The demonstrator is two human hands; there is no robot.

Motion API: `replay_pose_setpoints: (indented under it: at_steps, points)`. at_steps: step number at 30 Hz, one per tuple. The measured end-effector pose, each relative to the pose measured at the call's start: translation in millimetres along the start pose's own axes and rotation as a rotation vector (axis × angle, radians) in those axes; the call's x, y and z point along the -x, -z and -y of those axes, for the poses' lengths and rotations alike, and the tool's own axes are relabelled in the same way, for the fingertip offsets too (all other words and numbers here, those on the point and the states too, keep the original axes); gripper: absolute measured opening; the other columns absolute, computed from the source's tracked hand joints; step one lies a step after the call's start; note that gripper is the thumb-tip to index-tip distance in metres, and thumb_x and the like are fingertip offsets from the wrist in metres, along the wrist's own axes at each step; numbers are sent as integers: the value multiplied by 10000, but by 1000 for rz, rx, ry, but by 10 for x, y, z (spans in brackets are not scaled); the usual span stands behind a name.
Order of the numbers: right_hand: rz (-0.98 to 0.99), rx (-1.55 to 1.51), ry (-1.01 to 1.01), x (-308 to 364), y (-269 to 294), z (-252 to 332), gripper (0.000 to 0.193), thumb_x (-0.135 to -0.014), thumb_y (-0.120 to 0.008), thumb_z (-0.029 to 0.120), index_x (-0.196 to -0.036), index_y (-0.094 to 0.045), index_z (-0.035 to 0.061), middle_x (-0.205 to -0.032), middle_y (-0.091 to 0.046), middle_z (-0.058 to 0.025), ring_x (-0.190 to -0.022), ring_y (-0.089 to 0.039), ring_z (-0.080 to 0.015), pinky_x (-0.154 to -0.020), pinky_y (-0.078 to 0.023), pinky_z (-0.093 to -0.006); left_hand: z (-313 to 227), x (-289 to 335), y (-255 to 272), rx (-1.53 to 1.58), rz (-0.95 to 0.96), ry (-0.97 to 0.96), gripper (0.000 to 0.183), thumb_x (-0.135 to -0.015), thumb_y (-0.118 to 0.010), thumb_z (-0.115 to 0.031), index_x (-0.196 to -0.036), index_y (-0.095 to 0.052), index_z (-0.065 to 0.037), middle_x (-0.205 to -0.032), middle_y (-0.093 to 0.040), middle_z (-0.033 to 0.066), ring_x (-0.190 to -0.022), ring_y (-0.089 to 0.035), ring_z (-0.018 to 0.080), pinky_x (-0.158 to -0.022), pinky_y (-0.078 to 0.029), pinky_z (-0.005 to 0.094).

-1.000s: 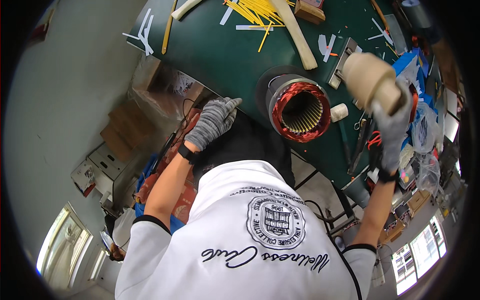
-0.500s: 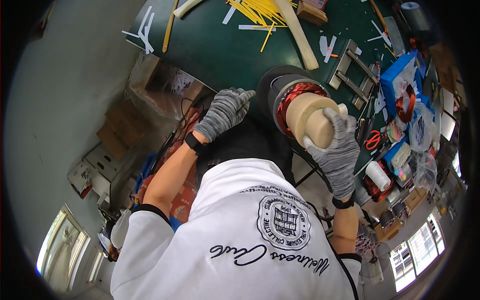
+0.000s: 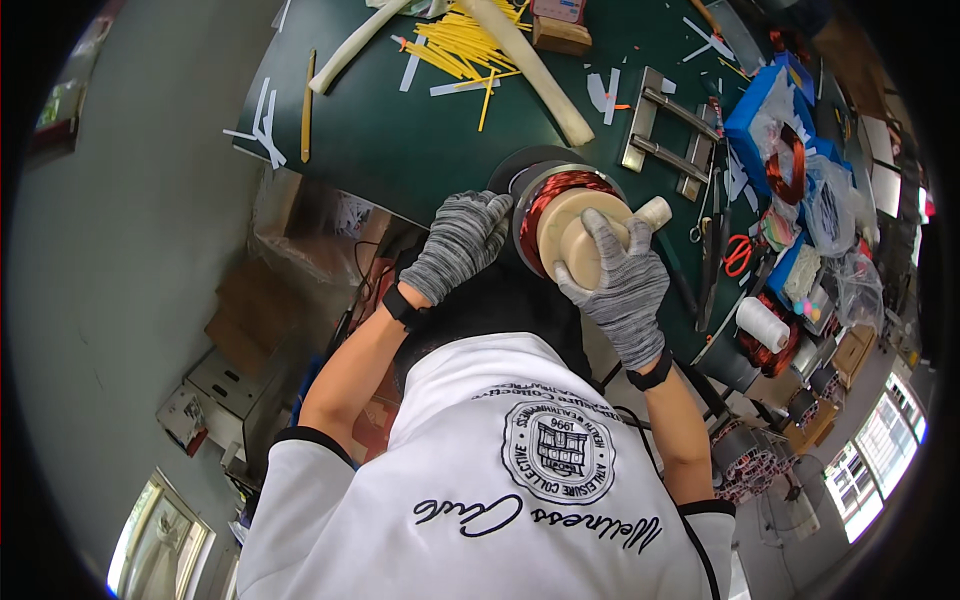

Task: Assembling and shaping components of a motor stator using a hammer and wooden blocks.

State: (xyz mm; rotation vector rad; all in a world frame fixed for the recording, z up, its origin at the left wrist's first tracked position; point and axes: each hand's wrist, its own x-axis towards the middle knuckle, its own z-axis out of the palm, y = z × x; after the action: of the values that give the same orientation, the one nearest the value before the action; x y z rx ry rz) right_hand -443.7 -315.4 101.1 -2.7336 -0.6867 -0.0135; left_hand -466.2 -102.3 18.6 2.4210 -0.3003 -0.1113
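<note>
On the near edge of the green table stands a grey metal motor stator (image 3: 527,222) with red-brown copper winding (image 3: 560,186) around its inside. A cream-coloured stepped round block (image 3: 556,228) with a short side stub sits in its facing end. My right hand (image 3: 630,292), in a grey knit glove, grips the block's raised middle between thumb and fingers. Beside the stator's left edge is my left hand (image 3: 460,240), gloved alike, its fingers curled closed. Whatever its fingertips hold is hidden. A dark round disc (image 3: 515,165) shows behind the stator.
Yellow strips (image 3: 450,45) and long cream bars (image 3: 545,90) lie at the back of the table (image 3: 390,130). To the right are a metal frame with two rods (image 3: 675,130), red-handled scissors (image 3: 738,255), a blue bin (image 3: 750,125) and a white thread cone (image 3: 762,325).
The view has shifted, so the table appears further left. The cream block and its stub have turned, with my right hand still on it. My left hand is now closer to the stator.
</note>
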Motion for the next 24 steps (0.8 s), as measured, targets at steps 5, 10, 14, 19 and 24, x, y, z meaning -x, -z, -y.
replay_pose_setpoints:
  at_steps: [5, 10, 14, 19, 24]
  points:
    - [153, -64, -68, -51, 150, 43, 622, -627, -731, 367, -1194, -522, 223, -1015, -492, -148, -772, -606, -285, -641, -513, -378, -17, -16, 43, -39, 11, -24, 266, -771, -552, -57, -1034, -563, -18, -877, -595, 137, -790, -561, 325, -718, -448, 410]
    - [101, -208, -114, 30, 387, -84, 615, -616, -741, 344, -1165, -512, 186, -1047, -500, -143, -838, -597, -297, -718, -507, -392, -173, -34, 125, -53, -66, -59, 281, -776, -555, -55, -1054, -558, -12, -930, -602, 144, -848, -563, 331, -760, -443, 417]
    - [-85, -744, -240, 2, 599, -509, 630, -630, -744, 235, -1181, -475, 87, -1077, -519, -124, -1019, -535, -271, -902, -431, -347, -298, 7, 203, -67, -73, -23, 307, -779, -556, -46, -1084, -551, -9, -968, -607, 145, -894, -565, 328, -802, -444, 412]
    - [-270, -257, -205, -788, 437, -1295, 588, -654, -739, 230, -1176, -484, 142, -1063, -512, -139, -991, -520, -296, -855, -450, -374, -331, 122, 226, -126, -79, 21, 325, -784, -551, -53, -1108, -554, -38, -1000, -598, 147, -899, -568, 328, -808, -446, 407]
    - [-308, -119, -332, -1656, -34, -2330, 633, -645, -751, 360, -1190, -482, 186, -1080, -535, -199, -979, -542, -358, -830, -457, -414, -192, 404, 238, -127, -51, 188, 312, -791, -545, -55, -1102, -567, -56, -1010, -592, 146, -893, -567, 328, -787, -452, 398]
